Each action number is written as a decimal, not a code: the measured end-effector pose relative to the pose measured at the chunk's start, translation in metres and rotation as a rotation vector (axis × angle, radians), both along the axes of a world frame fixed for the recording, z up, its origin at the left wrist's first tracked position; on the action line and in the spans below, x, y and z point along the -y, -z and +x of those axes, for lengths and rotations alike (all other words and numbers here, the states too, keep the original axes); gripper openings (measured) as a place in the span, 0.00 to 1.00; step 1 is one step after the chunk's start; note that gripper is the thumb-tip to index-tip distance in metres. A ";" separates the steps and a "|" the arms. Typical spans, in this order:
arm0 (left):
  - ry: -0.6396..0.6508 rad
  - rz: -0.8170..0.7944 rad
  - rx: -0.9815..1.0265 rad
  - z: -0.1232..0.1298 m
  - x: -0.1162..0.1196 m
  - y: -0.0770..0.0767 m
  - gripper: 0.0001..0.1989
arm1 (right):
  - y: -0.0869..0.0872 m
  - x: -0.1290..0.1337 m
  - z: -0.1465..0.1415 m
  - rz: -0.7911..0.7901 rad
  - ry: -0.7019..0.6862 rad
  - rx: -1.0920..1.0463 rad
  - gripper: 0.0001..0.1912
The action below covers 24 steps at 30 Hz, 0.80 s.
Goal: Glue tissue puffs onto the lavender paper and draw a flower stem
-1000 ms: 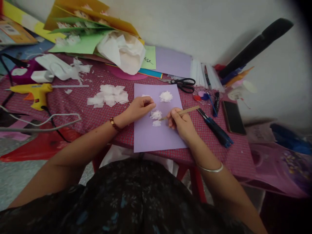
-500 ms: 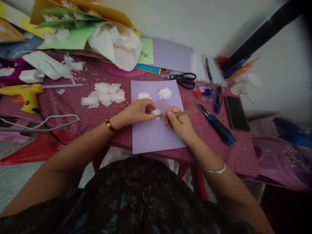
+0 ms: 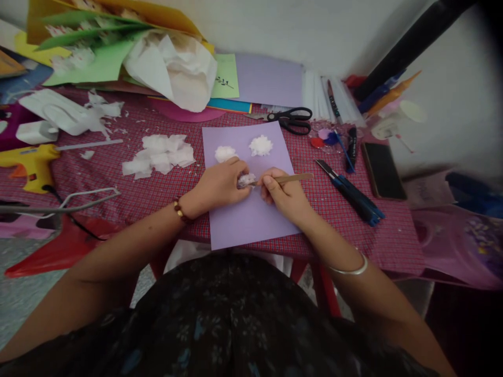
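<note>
My left hand (image 3: 222, 184) curls its fingers round a small white tissue-paper puff (image 3: 246, 180) low over a purple sheet of paper (image 3: 231, 225). In my right hand (image 3: 285, 195) is a slim, flat tan stick (image 3: 296, 178), pinched between thumb and fingers. The stick's tip meets the right side of the puff; how deep it goes I cannot tell. Two more ruffled white puffs sit on the sheet's upper part, one on the right (image 3: 261, 145) and one on the left (image 3: 226, 153), just beyond my left hand.
Left of the sheet lie white tissue pieces (image 3: 159, 154) and a yellow glue gun (image 3: 31, 165). Black scissors (image 3: 293, 121) rest behind it. A blue-black utility knife (image 3: 351, 193) with its blade out and a phone (image 3: 383, 170) lie to the right. Glue sticks (image 3: 314, 97) stand by the wall.
The view has shifted slightly. My left fingers have closed further round the puff, and it looks more squeezed. My right hand keeps the stick against it.
</note>
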<state>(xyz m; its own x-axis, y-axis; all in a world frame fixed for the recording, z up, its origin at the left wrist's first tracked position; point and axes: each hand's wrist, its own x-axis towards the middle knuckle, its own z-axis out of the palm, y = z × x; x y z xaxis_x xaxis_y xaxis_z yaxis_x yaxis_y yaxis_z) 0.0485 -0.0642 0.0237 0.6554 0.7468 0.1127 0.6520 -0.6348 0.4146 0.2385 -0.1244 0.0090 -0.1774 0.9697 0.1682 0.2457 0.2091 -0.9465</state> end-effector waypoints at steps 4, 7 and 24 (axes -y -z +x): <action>-0.023 -0.006 -0.002 0.002 0.002 0.000 0.10 | 0.000 0.000 0.000 0.011 -0.006 0.019 0.17; -0.032 -0.005 0.004 0.003 0.001 0.001 0.09 | 0.000 0.001 0.000 0.014 0.003 0.038 0.18; -0.037 -0.306 0.258 -0.003 -0.011 -0.002 0.08 | -0.021 0.009 0.003 0.118 0.140 -0.107 0.16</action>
